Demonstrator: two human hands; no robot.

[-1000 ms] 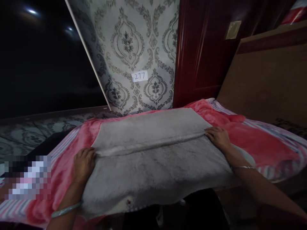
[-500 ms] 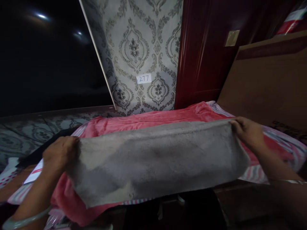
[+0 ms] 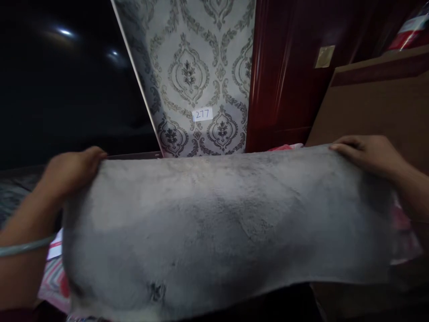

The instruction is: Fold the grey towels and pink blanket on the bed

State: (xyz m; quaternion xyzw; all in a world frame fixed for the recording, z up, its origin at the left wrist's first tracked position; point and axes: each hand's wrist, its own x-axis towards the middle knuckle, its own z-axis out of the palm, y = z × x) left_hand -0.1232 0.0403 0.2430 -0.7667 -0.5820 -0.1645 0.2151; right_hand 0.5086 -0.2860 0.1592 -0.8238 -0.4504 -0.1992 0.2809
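Note:
A wide grey cloth [image 3: 214, 223], soft and towel-like, hangs stretched between both hands across the view. A small dark mark shows near its lower left. My left hand [image 3: 72, 172] is closed on the upper left corner. My right hand [image 3: 368, 154] pinches the upper right corner, thumb along the top edge. The lower edge droops in a curve. Behind the cloth, most of a pink and striped fabric [image 3: 55, 281] is hidden; bits of it show at the left and right sides.
A large dark screen [image 3: 67, 89] stands at the left. Patterned wallpaper [image 3: 187, 76] with a paper label reading 277 [image 3: 202, 114] is straight ahead. To the right are a dark red door frame [image 3: 284, 80] and a big cardboard box [image 3: 375, 103].
Both hands have lifted the grey cloth higher and nearer to me, and moved farther apart. It now covers most of the pink fabric that showed before.

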